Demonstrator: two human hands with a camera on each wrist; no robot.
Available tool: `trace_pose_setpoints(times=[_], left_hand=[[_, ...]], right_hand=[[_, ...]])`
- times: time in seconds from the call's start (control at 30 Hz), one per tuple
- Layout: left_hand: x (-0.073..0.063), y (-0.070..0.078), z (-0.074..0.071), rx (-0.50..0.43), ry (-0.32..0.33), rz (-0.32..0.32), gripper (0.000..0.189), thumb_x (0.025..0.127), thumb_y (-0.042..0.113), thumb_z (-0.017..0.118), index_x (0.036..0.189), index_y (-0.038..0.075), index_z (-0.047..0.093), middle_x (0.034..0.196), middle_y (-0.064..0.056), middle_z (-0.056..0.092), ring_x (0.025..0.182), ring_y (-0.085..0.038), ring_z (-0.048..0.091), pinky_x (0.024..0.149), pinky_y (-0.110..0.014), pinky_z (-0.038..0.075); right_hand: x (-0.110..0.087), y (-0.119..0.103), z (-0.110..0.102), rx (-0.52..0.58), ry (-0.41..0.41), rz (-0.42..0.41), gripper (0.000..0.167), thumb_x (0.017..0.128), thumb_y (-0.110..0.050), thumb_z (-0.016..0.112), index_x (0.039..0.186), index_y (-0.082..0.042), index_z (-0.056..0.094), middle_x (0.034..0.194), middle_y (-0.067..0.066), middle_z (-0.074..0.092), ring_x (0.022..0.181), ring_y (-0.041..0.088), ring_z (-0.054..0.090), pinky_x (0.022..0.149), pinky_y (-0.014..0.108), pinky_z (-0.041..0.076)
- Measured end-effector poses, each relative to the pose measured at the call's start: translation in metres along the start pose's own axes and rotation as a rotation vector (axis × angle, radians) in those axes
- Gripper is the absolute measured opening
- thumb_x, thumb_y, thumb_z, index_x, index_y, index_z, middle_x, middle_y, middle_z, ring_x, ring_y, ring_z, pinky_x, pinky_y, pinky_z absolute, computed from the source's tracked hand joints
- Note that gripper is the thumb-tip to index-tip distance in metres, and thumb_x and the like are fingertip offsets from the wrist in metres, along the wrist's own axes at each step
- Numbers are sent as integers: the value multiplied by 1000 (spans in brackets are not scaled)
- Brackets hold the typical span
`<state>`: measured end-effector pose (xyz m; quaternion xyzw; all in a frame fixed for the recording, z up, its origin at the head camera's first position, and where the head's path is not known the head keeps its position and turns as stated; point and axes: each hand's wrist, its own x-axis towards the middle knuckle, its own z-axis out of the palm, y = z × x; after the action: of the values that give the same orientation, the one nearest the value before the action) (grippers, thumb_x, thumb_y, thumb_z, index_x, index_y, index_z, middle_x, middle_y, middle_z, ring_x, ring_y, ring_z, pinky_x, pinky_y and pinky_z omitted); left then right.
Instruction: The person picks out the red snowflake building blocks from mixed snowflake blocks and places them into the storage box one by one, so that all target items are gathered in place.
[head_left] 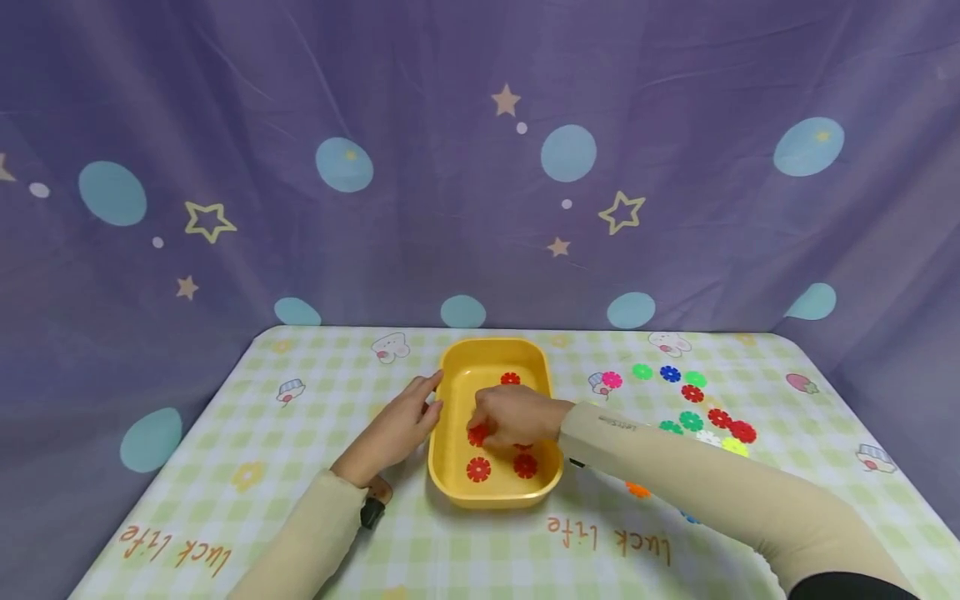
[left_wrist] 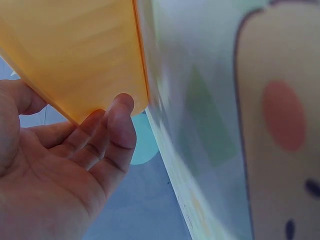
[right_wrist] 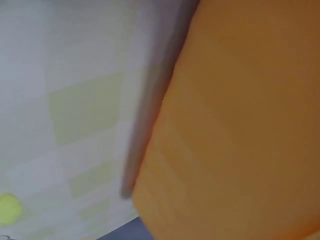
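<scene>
A yellow plastic tray stands on the table with several red snowflake discs lying in it. My left hand rests against the tray's left side. In the left wrist view, its loosely bent fingers touch the outer wall of the tray. My right hand reaches over the right rim into the tray, fingers pointing down and bent, pinching a red snowflake disc near the tray floor. The hand partly covers another red disc. Only the tray's outer wall fills the right wrist view's right side; the right hand is hidden there.
Several loose discs lie right of the tray, among them a blue disc, a pink disc, a green disc and an orange disc. The right forearm passes over part of this group. A purple curtain hangs behind the table.
</scene>
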<state>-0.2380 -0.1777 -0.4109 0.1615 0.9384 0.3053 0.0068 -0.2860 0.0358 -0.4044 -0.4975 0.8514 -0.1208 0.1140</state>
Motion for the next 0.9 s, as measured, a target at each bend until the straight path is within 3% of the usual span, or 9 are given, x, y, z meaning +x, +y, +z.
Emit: trace_pose_setpoints(times=[0.2, 0.3, 0.4, 0.53, 0.63, 0.9], left_hand=[[3, 4, 1, 2, -5, 5, 53, 99, 21, 49, 147, 5, 33, 128, -5, 49, 81, -9, 52, 75, -28, 48], [4, 5, 2, 0, -8, -1, 53, 99, 22, 49, 147, 6, 33, 129, -5, 49, 82, -9, 52, 75, -28, 48], [4, 5, 3, -5, -9, -10, 53, 99, 22, 48, 148, 7, 32, 130, -5, 48, 83, -9, 53, 75, -28, 48], [4, 4, 4, -12, -14, -20, 53, 100, 22, 48, 148, 7, 31, 130, -5, 48, 84, -10, 52, 76, -28, 48], [3, 2, 4, -18, -19, -29, 54, 100, 22, 48, 148, 8, 31, 130, -5, 48, 84, -11, 52, 76, -29, 47], [2, 0, 2, -12, -18, -40, 54, 100, 23, 47, 149, 10, 30, 129, -4, 48, 86, -13, 52, 80, -31, 47]], right_hand=[[-10, -1, -4, 66, 4, 61, 31, 83, -20, 74, 113, -15, 72, 88, -6, 56, 75, 9, 50, 71, 17, 44], [-24, 1, -13, 101, 75, 44, 32, 85, -18, 72, 116, -11, 70, 94, -3, 59, 78, 9, 53, 73, 19, 46], [-48, 5, -30, 102, 209, 30, 26, 87, -14, 70, 112, -11, 71, 96, -3, 59, 78, 9, 53, 73, 24, 48], [-95, 20, -48, 106, 366, 82, 21, 87, -9, 68, 106, -16, 73, 92, -8, 59, 76, 7, 53, 68, 27, 49], [-139, 39, -51, 108, 423, 173, 22, 86, -6, 69, 104, -17, 73, 91, -9, 60, 77, 6, 54, 67, 27, 49], [-251, 95, -27, 160, 357, 537, 18, 83, -4, 70, 101, -8, 72, 90, -2, 62, 74, 13, 53, 62, 28, 47]])
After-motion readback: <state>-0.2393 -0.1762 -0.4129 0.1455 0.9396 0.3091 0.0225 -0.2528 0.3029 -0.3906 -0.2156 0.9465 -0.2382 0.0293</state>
